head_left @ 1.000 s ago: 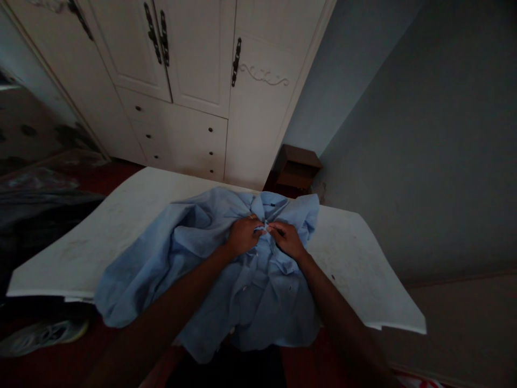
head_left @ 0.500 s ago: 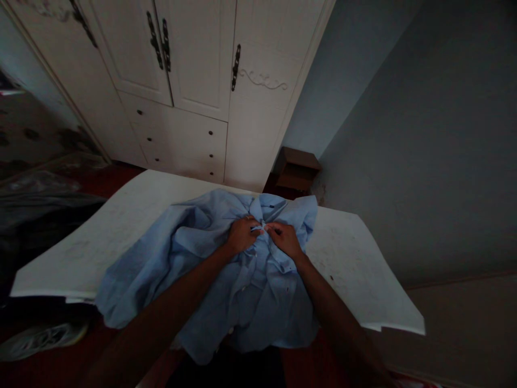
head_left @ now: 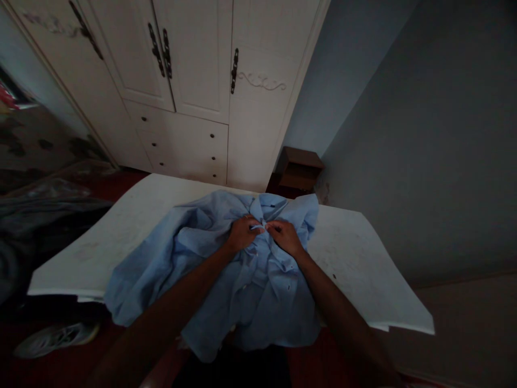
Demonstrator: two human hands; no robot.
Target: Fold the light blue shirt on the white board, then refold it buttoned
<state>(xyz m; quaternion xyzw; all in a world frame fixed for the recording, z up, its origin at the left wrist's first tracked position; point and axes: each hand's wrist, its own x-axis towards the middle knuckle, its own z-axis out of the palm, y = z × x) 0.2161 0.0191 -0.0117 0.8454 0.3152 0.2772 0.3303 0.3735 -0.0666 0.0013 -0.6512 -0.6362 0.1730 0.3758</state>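
Note:
A light blue button-up shirt (head_left: 202, 237) lies spread on a white table (head_left: 347, 253), its collar at the far side and its hem hanging over the near edge. Just below the collar, my left hand (head_left: 244, 233) pinches the front edge of the shirt. My right hand (head_left: 284, 235) pinches the opposite front edge, and the fingertips of both hands nearly meet. Whether a button sits between the fingers is too small to tell. Lower down, the two fronts hang apart, with buttons visible along one of them.
Beyond the table stands a cream wardrobe (head_left: 197, 81) with dark handles and small drawers. A small brown cabinet (head_left: 301, 167) is by the grey wall (head_left: 436, 134). On the red floor at the left lie a shoe (head_left: 58, 339) and dark cloth (head_left: 48, 221).
The camera view has shifted slightly, so the table and wardrobe sit a little differently in the picture. Both hands keep their pinch on the shirt at nearly the same spot.

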